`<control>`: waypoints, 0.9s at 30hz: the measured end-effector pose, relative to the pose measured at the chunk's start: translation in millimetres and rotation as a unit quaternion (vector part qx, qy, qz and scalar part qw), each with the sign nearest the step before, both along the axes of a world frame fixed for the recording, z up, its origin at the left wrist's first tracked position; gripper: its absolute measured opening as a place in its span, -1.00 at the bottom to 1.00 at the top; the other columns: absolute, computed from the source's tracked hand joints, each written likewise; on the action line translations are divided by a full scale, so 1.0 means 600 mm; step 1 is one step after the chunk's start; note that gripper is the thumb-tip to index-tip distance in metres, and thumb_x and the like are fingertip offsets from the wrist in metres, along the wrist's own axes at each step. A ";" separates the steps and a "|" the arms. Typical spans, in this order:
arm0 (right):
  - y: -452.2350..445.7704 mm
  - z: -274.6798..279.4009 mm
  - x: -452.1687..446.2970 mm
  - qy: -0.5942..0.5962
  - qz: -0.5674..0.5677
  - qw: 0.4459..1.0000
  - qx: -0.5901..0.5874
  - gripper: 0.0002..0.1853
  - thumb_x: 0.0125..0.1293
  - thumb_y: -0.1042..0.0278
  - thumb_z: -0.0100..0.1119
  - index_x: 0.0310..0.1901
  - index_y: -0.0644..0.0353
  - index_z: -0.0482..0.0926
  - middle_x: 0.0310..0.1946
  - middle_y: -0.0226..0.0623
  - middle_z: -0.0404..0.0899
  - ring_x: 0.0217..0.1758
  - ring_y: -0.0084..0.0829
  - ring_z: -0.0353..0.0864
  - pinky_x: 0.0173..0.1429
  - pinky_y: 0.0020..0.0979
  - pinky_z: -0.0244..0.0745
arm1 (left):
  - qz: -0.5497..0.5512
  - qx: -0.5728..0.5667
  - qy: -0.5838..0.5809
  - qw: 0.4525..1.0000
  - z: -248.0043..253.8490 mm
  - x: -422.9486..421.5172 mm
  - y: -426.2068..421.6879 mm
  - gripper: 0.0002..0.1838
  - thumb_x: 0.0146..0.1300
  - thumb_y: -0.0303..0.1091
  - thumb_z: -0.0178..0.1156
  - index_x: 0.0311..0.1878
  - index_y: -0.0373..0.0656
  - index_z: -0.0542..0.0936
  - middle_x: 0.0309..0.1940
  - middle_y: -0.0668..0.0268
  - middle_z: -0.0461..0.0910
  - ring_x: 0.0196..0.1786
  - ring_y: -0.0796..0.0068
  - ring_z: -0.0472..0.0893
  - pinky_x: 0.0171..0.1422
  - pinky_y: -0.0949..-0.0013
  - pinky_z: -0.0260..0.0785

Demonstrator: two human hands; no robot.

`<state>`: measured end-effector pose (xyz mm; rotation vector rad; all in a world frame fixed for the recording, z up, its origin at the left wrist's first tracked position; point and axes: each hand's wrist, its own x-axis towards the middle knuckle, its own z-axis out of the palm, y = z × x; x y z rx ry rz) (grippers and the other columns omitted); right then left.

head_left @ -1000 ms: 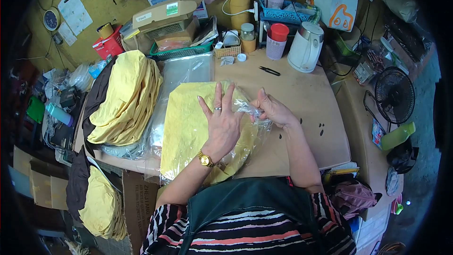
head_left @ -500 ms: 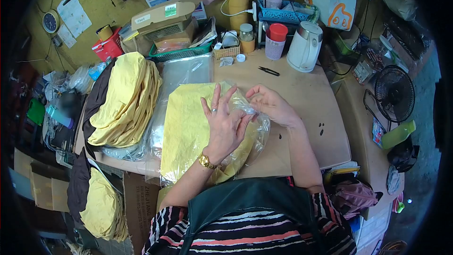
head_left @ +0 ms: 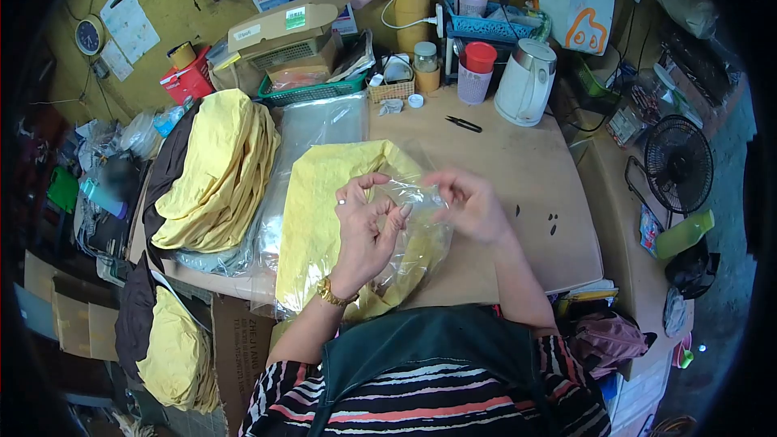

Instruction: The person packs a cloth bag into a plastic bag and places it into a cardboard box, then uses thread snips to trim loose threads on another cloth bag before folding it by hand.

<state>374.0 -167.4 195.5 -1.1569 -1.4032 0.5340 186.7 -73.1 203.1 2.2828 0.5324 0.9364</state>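
**Loose end on the clear film [head_left: 421, 198] around the yellow cloth [head_left: 312, 194]**

Your yellow cloth lies on the table [head_left: 518, 162] in front of you, apparently inside the film; that part looks done. What seems left is the film's right end, raised and crumpled between your hands, not flat.

Your left hand [head_left: 364, 235] has its thumb and fingers curled, narrowly apart; whether its grip has film, you can't tell. Your right hand [head_left: 473, 206] is blurred at the film, its grip unreadable. Glare hides the film's edges, and your forearm covers part of the cloth.
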 end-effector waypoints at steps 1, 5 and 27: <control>0.008 -0.003 -0.005 0.001 0.001 1.000 -0.001 -0.77 0.23 0.50 0.29 -0.08 0.22 0.58 -0.48 -0.44 0.53 -0.51 -0.61 0.43 -0.31 -0.49 0.44 | 0.041 0.069 0.020 0.997 0.012 0.000 -0.004 -0.74 0.25 -0.24 0.27 -0.51 -0.14 0.59 0.13 0.15 0.41 0.10 0.20 0.37 0.18 0.15 0.24; 0.028 -0.045 -0.032 -0.090 -0.049 0.992 0.075 -0.79 0.24 0.51 0.28 -0.08 0.23 0.62 -0.45 -0.46 0.57 -0.41 -0.70 0.48 -0.25 -0.57 0.41 | 0.007 0.050 -0.050 0.997 0.024 0.018 -0.026 -0.75 0.15 -0.31 0.36 -0.18 -0.21 0.57 0.04 0.14 0.45 -0.24 0.41 0.44 -0.21 0.33 0.33; 0.019 -0.043 -0.026 0.273 -0.115 0.955 -0.020 -0.84 0.33 0.46 0.20 -0.41 0.21 0.49 -0.59 -0.55 0.46 -0.55 -0.77 0.33 -0.45 -0.66 0.24 | -0.049 0.028 0.040 0.998 -0.059 0.053 -0.022 -0.75 0.15 -0.41 0.32 -0.10 -0.28 0.64 -0.44 0.17 0.48 -0.52 0.27 0.55 -0.38 0.25 0.42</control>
